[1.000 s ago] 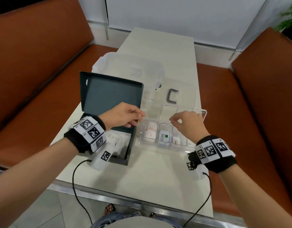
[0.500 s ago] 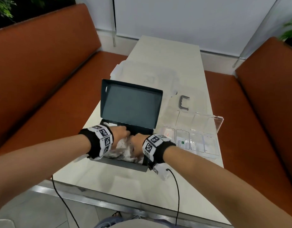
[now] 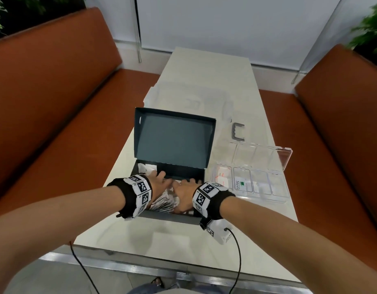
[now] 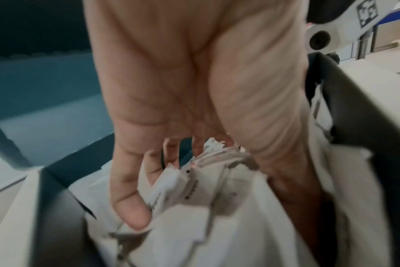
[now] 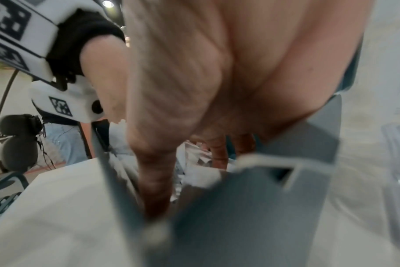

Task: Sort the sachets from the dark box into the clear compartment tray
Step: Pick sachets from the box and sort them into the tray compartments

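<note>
The dark box (image 3: 169, 217) stands open at the near left of the table, its lid (image 3: 175, 145) upright. White sachets (image 3: 164, 203) fill it, packed on edge. Both hands are inside the box. My left hand (image 3: 160, 181) reaches in from the left; in the left wrist view a bunch of sachets (image 4: 217, 225) sits pinched between its thumb and fingers (image 4: 130, 207). My right hand (image 3: 185, 187) digs in with straight fingers, its thumb (image 5: 155, 171) pushed down along the box wall (image 5: 240, 216). The clear compartment tray (image 3: 259, 200) lies right of the box, with sachets in its left compartments.
The tray's clear lid (image 3: 264, 153) stands open behind it. A dark U-shaped handle (image 3: 237, 132) and a large clear container (image 3: 189, 100) lie farther back on the table. Orange benches flank both sides. Cables hang from both wrists over the near edge.
A second ago my hands were at the tray and the box's right edge. Both have since gone into the box and now push deeper among the sachets.
</note>
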`<action>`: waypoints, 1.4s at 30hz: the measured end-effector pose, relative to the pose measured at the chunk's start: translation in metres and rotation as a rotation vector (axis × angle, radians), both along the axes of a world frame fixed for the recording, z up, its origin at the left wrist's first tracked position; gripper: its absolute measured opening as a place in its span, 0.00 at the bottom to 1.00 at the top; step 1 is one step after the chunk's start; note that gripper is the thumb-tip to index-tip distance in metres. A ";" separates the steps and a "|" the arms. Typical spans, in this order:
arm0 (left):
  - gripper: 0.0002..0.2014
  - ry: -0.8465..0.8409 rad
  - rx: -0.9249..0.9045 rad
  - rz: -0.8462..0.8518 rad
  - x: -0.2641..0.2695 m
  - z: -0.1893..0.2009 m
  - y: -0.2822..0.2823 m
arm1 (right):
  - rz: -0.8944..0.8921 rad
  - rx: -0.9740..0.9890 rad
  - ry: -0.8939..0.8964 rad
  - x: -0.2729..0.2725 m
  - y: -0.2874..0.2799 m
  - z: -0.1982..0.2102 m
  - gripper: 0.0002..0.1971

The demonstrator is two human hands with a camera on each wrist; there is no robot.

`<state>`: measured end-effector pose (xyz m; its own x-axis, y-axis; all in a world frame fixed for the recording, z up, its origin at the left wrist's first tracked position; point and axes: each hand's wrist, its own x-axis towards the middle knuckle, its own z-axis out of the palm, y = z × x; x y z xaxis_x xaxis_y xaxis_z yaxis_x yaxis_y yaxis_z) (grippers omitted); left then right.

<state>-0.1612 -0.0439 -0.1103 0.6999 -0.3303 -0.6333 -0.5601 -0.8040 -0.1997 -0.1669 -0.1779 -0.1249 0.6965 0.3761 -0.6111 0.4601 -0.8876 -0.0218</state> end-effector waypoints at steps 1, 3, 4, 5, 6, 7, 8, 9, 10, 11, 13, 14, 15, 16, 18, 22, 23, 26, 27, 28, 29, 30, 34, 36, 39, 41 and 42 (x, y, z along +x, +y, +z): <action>0.49 0.004 0.017 0.013 0.000 0.000 -0.003 | 0.015 0.003 -0.001 0.000 0.000 0.001 0.43; 0.46 -0.001 0.034 0.035 -0.001 0.005 -0.009 | 0.051 0.027 0.007 0.000 -0.001 0.004 0.39; 0.45 -0.002 0.036 0.036 -0.001 0.007 -0.011 | 0.058 0.037 0.013 0.000 -0.001 0.006 0.38; 0.44 0.000 0.036 0.040 -0.002 0.008 -0.012 | 0.057 0.046 0.019 -0.001 -0.001 0.008 0.36; 0.43 -0.002 0.039 0.038 -0.002 0.009 -0.014 | 0.052 0.061 0.023 -0.001 -0.001 0.010 0.34; 0.42 -0.010 0.043 0.024 -0.002 0.009 -0.014 | 0.045 0.081 0.030 -0.001 -0.002 0.011 0.32; 0.41 -0.020 0.042 0.005 -0.001 0.010 -0.014 | 0.036 0.103 0.040 0.000 -0.003 0.013 0.31; 0.39 -0.028 0.029 -0.007 0.000 0.012 -0.014 | 0.025 0.127 0.049 0.001 -0.005 0.015 0.29; 0.37 -0.022 0.005 -0.007 0.002 0.014 -0.012 | 0.007 0.152 0.056 0.003 -0.007 0.018 0.28; 0.34 -0.006 -0.032 0.006 0.005 0.017 -0.010 | -0.009 0.175 0.060 0.005 -0.009 0.021 0.26; 0.23 0.011 -0.136 0.031 0.009 0.023 -0.008 | -0.022 0.218 0.050 0.008 -0.015 0.028 0.23; 0.18 -0.011 -0.196 0.036 0.011 0.027 -0.007 | -0.018 0.246 0.036 0.010 -0.018 0.032 0.23; 0.15 -0.049 -0.251 0.042 0.012 0.030 -0.005 | -0.009 0.278 0.020 0.012 -0.021 0.035 0.22; 0.15 -0.091 -0.300 0.053 0.013 0.032 -0.003 | -0.007 0.312 0.004 0.013 -0.025 0.038 0.21; 0.23 -0.128 -0.391 0.126 0.015 0.034 0.000 | -0.039 0.378 -0.008 0.015 -0.034 0.045 0.19; 0.27 -0.100 -0.537 0.247 0.018 0.042 0.008 | -0.092 0.503 -0.010 0.019 -0.051 0.056 0.17; 0.24 -0.099 -0.588 0.263 0.018 0.043 0.011 | -0.112 0.533 -0.008 0.019 -0.055 0.057 0.16; 0.16 -0.128 -0.735 0.332 0.016 0.049 0.019 | -0.188 0.627 -0.005 0.020 -0.067 0.060 0.14; 0.14 -0.143 -0.778 0.352 0.016 0.052 0.021 | -0.213 0.661 -0.007 0.020 -0.070 0.060 0.14; 0.13 -0.151 -0.818 0.370 0.015 0.054 0.022 | -0.243 0.697 -0.012 0.020 -0.073 0.059 0.13; 0.12 -0.150 -0.856 0.388 0.014 0.058 0.023 | -0.277 0.738 -0.021 0.021 -0.075 0.059 0.13; 0.11 -0.146 -0.886 0.405 0.012 0.061 0.023 | -0.314 0.782 -0.029 0.021 -0.076 0.060 0.13; 0.07 -0.210 -0.985 0.443 0.008 0.073 0.019 | -0.448 0.970 -0.017 0.020 -0.073 0.064 0.17; 0.04 -0.230 -1.068 0.470 0.006 0.077 0.015 | -0.509 1.050 0.066 0.017 -0.067 0.067 0.22; 0.03 -0.233 -1.184 0.529 0.003 0.083 0.010 | -0.576 1.159 0.221 0.009 -0.057 0.070 0.32; 0.04 -0.198 -1.239 0.557 0.002 0.085 0.006 | -0.591 1.260 0.253 0.004 -0.053 0.072 0.37; 0.04 -0.172 -1.262 0.566 0.001 0.085 0.005 | -0.579 1.313 0.237 0.003 -0.050 0.074 0.37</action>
